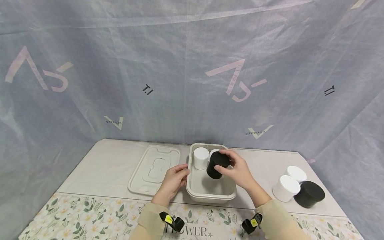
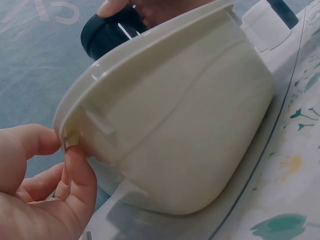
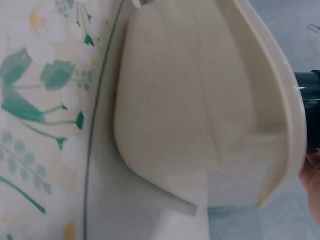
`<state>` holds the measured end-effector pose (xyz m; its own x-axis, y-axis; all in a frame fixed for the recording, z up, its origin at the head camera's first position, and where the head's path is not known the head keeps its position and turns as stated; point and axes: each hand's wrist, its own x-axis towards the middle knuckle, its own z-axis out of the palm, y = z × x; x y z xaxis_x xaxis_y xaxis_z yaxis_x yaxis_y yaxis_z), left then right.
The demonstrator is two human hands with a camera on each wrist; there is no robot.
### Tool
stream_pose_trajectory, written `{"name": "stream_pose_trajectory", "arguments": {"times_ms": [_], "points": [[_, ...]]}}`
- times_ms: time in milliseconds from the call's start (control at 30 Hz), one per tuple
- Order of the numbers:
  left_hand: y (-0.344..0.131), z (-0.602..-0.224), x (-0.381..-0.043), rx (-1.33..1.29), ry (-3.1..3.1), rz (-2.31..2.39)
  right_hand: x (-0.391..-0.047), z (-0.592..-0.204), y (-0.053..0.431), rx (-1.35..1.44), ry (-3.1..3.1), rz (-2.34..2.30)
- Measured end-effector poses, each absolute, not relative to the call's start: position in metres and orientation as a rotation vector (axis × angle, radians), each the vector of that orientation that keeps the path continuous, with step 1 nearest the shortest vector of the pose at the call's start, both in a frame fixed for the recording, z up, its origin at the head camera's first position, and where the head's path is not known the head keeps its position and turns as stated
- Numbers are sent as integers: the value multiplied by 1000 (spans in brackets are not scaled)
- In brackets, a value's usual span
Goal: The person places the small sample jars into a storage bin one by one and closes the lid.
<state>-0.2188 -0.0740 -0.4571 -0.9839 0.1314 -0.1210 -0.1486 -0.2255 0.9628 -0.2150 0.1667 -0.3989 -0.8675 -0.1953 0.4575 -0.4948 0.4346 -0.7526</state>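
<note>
The right hand gripped a black jar between thumb and fingers, holding it tilted over the cream tub, just in front of one of two white jars that stood at the tub's far end. The left hand pinched the tub's left rim between thumb and fingers, beside a flat lid lying on the pale surface. Well to the right of the tub, a second black jar and two other white containers stood close together.
</note>
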Motion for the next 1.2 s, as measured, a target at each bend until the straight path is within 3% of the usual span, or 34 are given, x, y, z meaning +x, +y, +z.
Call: {"name": "stream_pose_trajectory", "arguments": {"times_ms": [1200], "points": [[-73,-457,-220,-38,1843,2318,-216,-418,129,689,-2506,1081]]}}
